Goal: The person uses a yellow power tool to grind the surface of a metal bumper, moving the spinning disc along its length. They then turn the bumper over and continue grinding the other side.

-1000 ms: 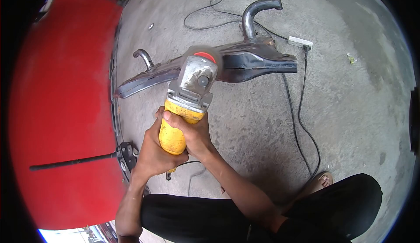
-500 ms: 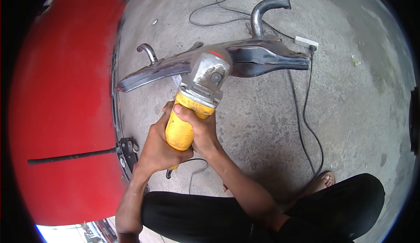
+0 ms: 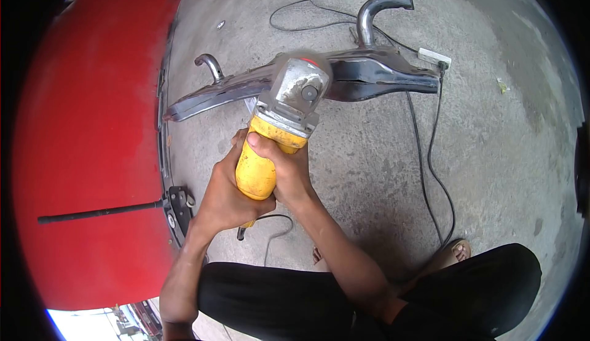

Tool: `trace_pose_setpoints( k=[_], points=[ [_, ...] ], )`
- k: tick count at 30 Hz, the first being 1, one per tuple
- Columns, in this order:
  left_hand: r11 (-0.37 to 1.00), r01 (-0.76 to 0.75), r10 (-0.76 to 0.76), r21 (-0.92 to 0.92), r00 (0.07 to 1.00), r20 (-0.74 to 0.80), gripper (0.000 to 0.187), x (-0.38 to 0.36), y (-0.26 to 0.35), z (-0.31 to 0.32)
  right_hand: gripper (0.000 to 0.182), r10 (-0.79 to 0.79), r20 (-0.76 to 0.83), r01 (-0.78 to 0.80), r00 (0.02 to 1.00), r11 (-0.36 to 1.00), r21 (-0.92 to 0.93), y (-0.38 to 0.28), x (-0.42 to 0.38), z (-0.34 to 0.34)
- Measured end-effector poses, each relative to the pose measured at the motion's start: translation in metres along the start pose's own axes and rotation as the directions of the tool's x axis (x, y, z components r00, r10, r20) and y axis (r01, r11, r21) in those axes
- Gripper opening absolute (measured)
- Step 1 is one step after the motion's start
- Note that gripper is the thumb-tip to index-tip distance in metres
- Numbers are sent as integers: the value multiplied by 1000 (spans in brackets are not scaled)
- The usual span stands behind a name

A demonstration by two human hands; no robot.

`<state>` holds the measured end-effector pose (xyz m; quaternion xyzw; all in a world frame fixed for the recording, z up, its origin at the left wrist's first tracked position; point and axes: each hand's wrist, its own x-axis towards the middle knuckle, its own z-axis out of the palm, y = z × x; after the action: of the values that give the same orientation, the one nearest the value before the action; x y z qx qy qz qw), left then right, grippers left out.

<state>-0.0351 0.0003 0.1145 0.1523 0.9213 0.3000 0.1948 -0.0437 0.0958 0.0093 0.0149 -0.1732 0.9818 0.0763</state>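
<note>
Both my hands grip a yellow angle grinder (image 3: pixel 256 172) with a scuffed metal head. My left hand (image 3: pixel 228 199) is wrapped round the rear of its body. Higher up, near the metal head, my right hand (image 3: pixel 287 169) clasps the right side, its thumb lying over the top. The grinder's disc (image 3: pixel 320 64) is blurred and sits over the middle of a long dark metal beam (image 3: pixel 384 75); the head hides where they meet. A large bent tube (image 3: pixel 367 18) rises from the beam's right part, and a smaller one (image 3: pixel 212 64) from its left part.
A red vehicle panel (image 3: pixel 92 144) fills the left side, with a black rod (image 3: pixel 101 212) and bracket (image 3: pixel 178 209) by its edge. Black cables (image 3: pixel 432 172) run over the concrete floor to a white power strip (image 3: pixel 434 57). My black-clad legs (image 3: pixel 270 292) are below.
My hands and the grinder have shifted slightly up and right in view. The beam also appears a little higher and further right, as the whole view has moved slightly.
</note>
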Motion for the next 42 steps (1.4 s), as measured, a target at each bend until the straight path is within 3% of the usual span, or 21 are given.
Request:
trace_pose_setpoints(
  k=[4, 7, 19, 22, 25, 30, 37, 42],
  points=[
    [998, -41, 43, 47, 999, -32, 79, 0, 8, 2, 32, 0, 0, 0, 1000, 1000, -3, -2, 3, 1],
    [1000, -12, 12, -4, 1000, -7, 77, 1, 10, 1, 29, -13, -31, 15, 999, 995, 94, -4, -1, 5],
    [1000, -15, 15, 17, 1000, -5, 75, 2, 1, -1, 30, -46, -5, 46, 999, 999, -9, 0, 0, 1],
    [1000, 15, -15, 9, 1000, -25, 75, 2, 5, 2, 30, -17, 5, 17, 1000, 1000, 4, -4, 3, 2],
    [999, -48, 47, -9, 998, -32, 74, 2, 7, 2, 28, -6, -16, 6, 1000, 1000, 6, -4, 2, 4],
    [999, 29, -29, 32, 999, -14, 76, -2, 2, 0, 30, 55, -14, -54, 998, 997, 56, -2, 2, 4],
    [999, 24, -24, 29, 1000, 18, 77, -1, 4, -4, 30, -13, -26, 13, 1000, 1000, 14, 1, -2, 4],
    [1000, -2, 2, 29, 1000, -10, 78, 0, 3, -2, 31, 28, -19, -27, 999, 998, 50, 0, 1, 5]
  ],
)
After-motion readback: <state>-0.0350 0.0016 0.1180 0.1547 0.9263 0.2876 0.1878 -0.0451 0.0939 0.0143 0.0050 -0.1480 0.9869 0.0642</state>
